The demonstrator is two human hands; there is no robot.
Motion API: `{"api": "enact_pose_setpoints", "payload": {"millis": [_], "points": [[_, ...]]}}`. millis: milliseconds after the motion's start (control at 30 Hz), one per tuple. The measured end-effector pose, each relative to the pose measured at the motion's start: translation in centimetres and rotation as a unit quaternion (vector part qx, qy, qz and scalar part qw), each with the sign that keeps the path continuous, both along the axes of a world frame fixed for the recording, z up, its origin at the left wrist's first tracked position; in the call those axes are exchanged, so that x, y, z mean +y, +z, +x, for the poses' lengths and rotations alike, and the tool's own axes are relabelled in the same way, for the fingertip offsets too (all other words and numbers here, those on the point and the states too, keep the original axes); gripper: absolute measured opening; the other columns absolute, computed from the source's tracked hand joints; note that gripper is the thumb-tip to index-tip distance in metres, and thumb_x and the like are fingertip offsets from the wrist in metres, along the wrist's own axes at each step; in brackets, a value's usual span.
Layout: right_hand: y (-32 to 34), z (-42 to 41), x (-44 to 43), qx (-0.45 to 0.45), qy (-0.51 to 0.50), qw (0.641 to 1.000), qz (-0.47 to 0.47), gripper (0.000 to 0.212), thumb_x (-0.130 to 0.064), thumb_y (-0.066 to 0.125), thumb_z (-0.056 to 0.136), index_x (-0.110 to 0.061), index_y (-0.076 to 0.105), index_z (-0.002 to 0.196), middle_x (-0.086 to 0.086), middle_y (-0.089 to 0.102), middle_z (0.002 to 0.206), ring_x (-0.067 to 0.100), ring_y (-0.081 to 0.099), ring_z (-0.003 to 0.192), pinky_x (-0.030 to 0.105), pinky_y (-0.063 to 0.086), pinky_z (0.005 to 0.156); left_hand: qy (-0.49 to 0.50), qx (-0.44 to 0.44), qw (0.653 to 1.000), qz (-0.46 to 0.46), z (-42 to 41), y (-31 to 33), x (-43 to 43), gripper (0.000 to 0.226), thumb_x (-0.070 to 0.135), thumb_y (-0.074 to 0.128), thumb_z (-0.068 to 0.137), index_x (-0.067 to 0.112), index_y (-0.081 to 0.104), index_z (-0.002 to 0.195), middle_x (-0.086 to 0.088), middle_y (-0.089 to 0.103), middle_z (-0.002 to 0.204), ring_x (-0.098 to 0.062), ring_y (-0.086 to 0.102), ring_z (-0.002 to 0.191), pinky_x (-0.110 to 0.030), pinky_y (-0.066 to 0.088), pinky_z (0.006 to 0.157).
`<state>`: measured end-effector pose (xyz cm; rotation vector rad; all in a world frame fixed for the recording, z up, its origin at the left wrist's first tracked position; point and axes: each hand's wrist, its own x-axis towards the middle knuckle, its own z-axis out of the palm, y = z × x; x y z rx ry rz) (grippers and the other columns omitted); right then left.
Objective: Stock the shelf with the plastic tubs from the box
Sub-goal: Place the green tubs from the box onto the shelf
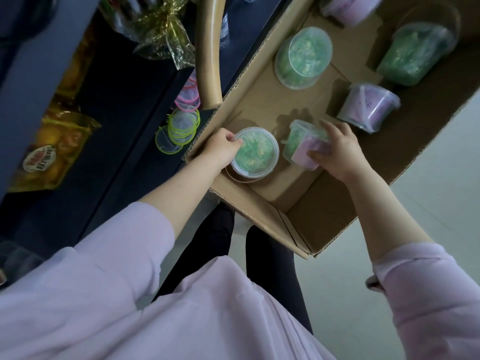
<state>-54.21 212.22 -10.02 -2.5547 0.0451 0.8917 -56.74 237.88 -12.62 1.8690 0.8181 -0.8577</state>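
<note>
Pink tub at the far end of the box is cut off by the top edge; the box itself runs out of frame at top and right. Right hand hides the near side of the tilted tub, and left hand covers part of the green tub rim. Print on the yellow bag's label is too blurred to read.

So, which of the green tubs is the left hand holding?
The upright green tub in the near left corner of the box; the left hand grips its rim. The right hand holds a tipped one, and two farther back are untouched.
</note>
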Motion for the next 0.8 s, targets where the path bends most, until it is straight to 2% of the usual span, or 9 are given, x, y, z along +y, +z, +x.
{"api": "enact_pose_setpoints", "payload": {"millis": [133,233,333,400,467,533,633,733,800], "points": [[-0.6,0.5,-1.3,0.052,0.003,0.998,-0.045,0.062,-0.036,0.067,0.086,-0.033,0.042,0.142,0.01,0.041,0.145,0.039,0.037,0.128,0.045,0.034,0.104,-0.012,0.033,0.999,-0.007,0.0,-0.1,0.1,0.026,0.033,0.061,0.091,0.017,0.054,0.109,-0.004,0.06,0.107,-0.025,0.06,0.098,-0.039,0.052,0.089],[-1.1,-0.2,-1.8,0.043,-0.026,0.999,-0.011,0.058,-0.034,0.068,0.085,-0.031,0.048,0.139,0.012,0.05,0.134,0.038,0.046,0.12,0.039,0.036,0.1,-0.006,0.055,0.998,-0.024,0.0,-0.1,0.1,0.03,0.027,0.063,0.092,0.012,0.054,0.115,-0.007,0.061,0.108,-0.026,0.063,0.096,-0.043,0.057,0.083],[-1.3,-1.1,-2.0,0.008,-0.077,0.997,0.019,0.054,-0.034,0.073,0.082,-0.02,0.058,0.131,0.008,0.054,0.125,0.029,0.055,0.11,0.039,0.046,0.098,-0.021,0.06,0.998,-0.025,0.0,-0.1,-0.1,0.024,0.023,0.062,0.093,0.013,0.054,0.113,-0.007,0.06,0.103,-0.025,0.065,0.087,-0.037,0.059,0.073],[-1.2,-1.6,-2.0,-0.021,-0.09,0.996,0.021,0.051,-0.035,0.073,0.082,-0.016,0.061,0.128,0.007,0.057,0.123,0.025,0.057,0.107,0.038,0.049,0.093,-0.023,0.04,0.999,-0.026,0.1,0.2,-0.4,0.016,0.021,0.061,0.094,0.014,0.054,0.106,-0.004,0.06,0.094,-0.023,0.066,0.077,-0.028,0.058,0.059],[-0.9,-1.9,-1.9,-0.058,-0.105,0.992,0.027,0.048,-0.035,0.071,0.084,-0.011,0.064,0.125,0.006,0.06,0.117,0.02,0.059,0.1,0.024,0.047,0.083,-0.005,0.022,0.999,-0.035,0.2,1.0,-0.7,0.013,0.02,0.059,0.095,0.01,0.056,0.103,-0.002,0.059,0.082,-0.018,0.066,0.067,-0.019,0.05,0.043],[0.2,-1.9,-2.0,-0.101,-0.132,0.985,0.039,0.045,-0.038,0.07,0.084,-0.01,0.067,0.12,0.005,0.062,0.11,0.012,0.055,0.092,0.01,0.038,0.073,0.005,0.01,0.999,-0.035,0.1,2.2,-0.7,0.018,0.022,0.058,0.095,0.005,0.062,0.1,-0.004,0.062,0.072,-0.017,0.068,0.064,-0.018,0.048,0.047],[3.3,-1.5,-2.4,-0.172,-0.165,0.968,0.074,0.039,-0.039,0.071,0.083,-0.012,0.072,0.111,0.004,0.062,0.098,0.011,0.055,0.086,0.017,0.039,0.074,0.012,-0.012,1.0,-0.017,0.1,5.3,-0.2,0.029,0.033,0.062,0.09,0.005,0.068,0.09,-0.008,0.061,0.063,-0.023,0.069,0.066,-0.031,0.05,0.067],[8.5,-0.6,-3.1,-0.239,-0.172,0.949,0.117,0.033,-0.036,0.073,0.081,-0.014,0.074,0.105,-0.002,0.055,0.086,0.011,0.055,0.075,0.021,0.043,0.072,0.015,-0.047,0.999,-0.004,0.6,11.1,0.2,0.031,0.036,0.065,0.088,0.005,0.07,0.087,-0.011,0.062,0.066,-0.019,0.057,0.057,-0.029,0.044,0.062],[13.1,0.5,-3.2,-0.277,-0.174,0.93,0.165,0.032,-0.035,0.075,0.08,-0.017,0.074,0.106,-0.007,0.052,0.083,0.006,0.055,0.07,0.019,0.045,0.071,0.026,-0.079,0.996,-0.013,0.8,16.2,0.5,0.027,0.032,0.067,0.088,0.005,0.07,0.085,-0.01,0.066,0.067,-0.015,0.058,0.053,-0.027,0.046,0.058]]}}
